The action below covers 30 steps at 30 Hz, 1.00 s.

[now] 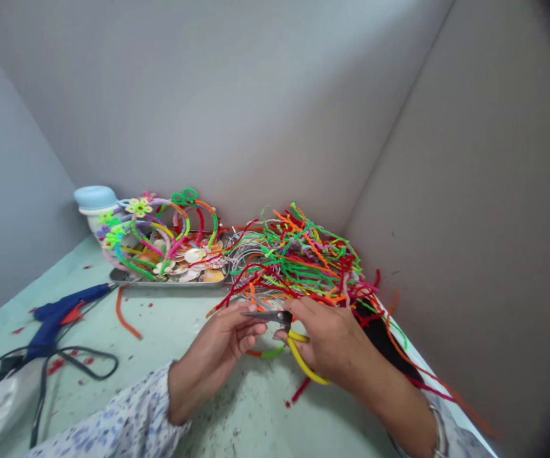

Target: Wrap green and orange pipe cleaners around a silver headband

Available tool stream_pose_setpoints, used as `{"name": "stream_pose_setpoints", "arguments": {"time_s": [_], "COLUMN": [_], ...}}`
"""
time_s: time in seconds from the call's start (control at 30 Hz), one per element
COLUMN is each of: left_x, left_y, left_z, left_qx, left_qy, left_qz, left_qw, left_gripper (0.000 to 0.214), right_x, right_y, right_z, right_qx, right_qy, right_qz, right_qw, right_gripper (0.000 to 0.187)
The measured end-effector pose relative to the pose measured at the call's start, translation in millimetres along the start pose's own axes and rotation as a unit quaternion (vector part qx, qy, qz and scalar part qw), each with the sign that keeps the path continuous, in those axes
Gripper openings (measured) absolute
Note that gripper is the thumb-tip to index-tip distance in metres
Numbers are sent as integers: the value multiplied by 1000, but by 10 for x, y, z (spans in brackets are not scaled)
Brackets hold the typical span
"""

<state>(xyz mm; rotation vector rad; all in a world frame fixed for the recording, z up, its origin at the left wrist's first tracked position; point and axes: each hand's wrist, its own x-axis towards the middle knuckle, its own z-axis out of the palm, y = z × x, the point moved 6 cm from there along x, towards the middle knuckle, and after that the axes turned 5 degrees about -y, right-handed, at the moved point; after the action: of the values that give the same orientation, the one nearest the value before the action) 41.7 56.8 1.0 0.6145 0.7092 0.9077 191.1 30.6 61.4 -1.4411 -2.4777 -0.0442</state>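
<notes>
We hold a pair of yellow-handled pliers (279,324) in our right hand (332,343), its grip clenched round the handles so the dark nose points left toward the other hand. Our left hand (222,350) meets that nose with its fingertips pinched together; they seem to steady a short green and orange pipe-cleaner piece (268,352) that shows just below, though we cannot tell how firmly it is held. Both hands hover low over the near middle of the pale green surface (170,318), close together, which keeps the small piece steady at the tool.

Just beyond them lies a loose heap of pipe cleaners (303,261) in red, green and orange, within easy reach. To its left sits a metal tray (170,280) holding shells and finished loops and flowers, with a white jar with a blue lid (94,203) behind it. At the near left rests a blue glue gun (62,315), its black cord (84,362) curling across the surface, among scattered red scraps.
</notes>
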Motion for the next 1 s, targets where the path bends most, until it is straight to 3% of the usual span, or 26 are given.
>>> {"name": "stream_pose_setpoints", "arguments": {"time_s": [0.37,1.0], "left_x": [11,-4], "left_y": [40,14], "left_z": [16,14], "left_qx": [-4,-34], "left_qy": [4,6], "left_qz": [11,-11], "left_qw": [1000,999], "left_gripper": [4,7], "right_x": [16,4], "right_y": [-21,2], "right_z": [-87,-75], "right_qx": [13,8], "right_qy": [-2,0], "right_qz": [-3,-16], "right_qw": [1000,1000], "right_gripper": [32,21]}}
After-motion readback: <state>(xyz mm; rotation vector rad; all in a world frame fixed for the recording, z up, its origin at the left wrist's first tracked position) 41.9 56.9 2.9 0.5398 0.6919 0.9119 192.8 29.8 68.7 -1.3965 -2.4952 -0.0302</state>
